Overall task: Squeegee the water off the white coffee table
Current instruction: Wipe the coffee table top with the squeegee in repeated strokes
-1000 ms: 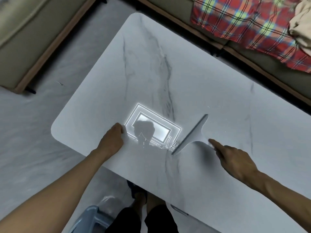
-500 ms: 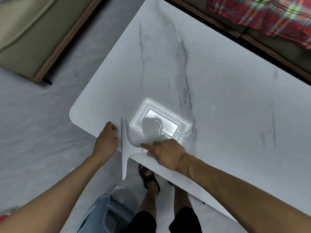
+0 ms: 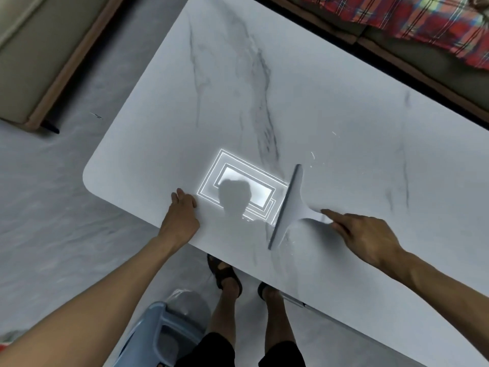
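Note:
The white marble-patterned coffee table (image 3: 330, 107) fills the middle of the view. A pale grey squeegee (image 3: 289, 205) lies blade-down on it near the front edge, its blade running from far to near. My right hand (image 3: 365, 234) grips its handle from the right, index finger stretched along it. My left hand (image 3: 182, 213) grips the table's front edge, thumb on top. Small water drops (image 3: 312, 154) glint beyond the blade, and more by its near end. A ceiling light reflects brightly left of the blade.
A light blue bin with a plastic liner (image 3: 164, 329) stands on the floor below the table's front edge, beside my sandalled feet (image 3: 225, 274). A sofa with a red plaid cloth (image 3: 423, 19) runs along the far side; another beige seat (image 3: 31, 56) is at the left.
The squeegee went from the table's left front edge, blade overhanging beside my left hand, back to the right onto the tabletop. My left hand stayed at the edge.

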Motion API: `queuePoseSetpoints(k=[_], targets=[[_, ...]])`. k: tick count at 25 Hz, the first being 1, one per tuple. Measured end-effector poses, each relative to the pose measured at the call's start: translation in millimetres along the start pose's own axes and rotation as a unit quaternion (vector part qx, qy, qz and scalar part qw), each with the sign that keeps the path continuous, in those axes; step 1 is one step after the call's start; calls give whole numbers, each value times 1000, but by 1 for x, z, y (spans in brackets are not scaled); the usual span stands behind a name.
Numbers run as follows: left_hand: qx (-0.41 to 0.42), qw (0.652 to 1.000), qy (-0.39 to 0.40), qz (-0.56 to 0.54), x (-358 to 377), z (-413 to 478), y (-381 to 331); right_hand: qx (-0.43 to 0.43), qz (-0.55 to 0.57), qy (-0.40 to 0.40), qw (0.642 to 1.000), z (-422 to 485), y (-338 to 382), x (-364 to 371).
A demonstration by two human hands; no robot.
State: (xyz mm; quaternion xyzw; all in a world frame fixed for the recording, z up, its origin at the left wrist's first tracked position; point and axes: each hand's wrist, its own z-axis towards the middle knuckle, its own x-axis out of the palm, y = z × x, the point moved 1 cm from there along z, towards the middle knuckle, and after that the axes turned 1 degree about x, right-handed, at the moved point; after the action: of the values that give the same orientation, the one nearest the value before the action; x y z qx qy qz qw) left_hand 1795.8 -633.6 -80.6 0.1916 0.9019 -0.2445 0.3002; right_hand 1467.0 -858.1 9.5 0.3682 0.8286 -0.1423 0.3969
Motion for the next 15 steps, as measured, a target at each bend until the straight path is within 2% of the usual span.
queuePoseSetpoints(k=[2,5,7,11,15], targets=[[-6,999,-37,-31,-9,-5,-3,-10,-2,-18,1000,-9,1,-1],[-83,977,-143,-134,-25,-13,4,-138,23,-18,990,5,56,-6],[-114,963,-183,-161,-33,-18,18,-214,35,11,976,30,114,-6],[-131,960,-201,-144,-49,-23,44,-263,27,41,964,86,220,1],[-120,967,-176,-143,-48,-21,58,-249,32,46,967,107,254,5]])
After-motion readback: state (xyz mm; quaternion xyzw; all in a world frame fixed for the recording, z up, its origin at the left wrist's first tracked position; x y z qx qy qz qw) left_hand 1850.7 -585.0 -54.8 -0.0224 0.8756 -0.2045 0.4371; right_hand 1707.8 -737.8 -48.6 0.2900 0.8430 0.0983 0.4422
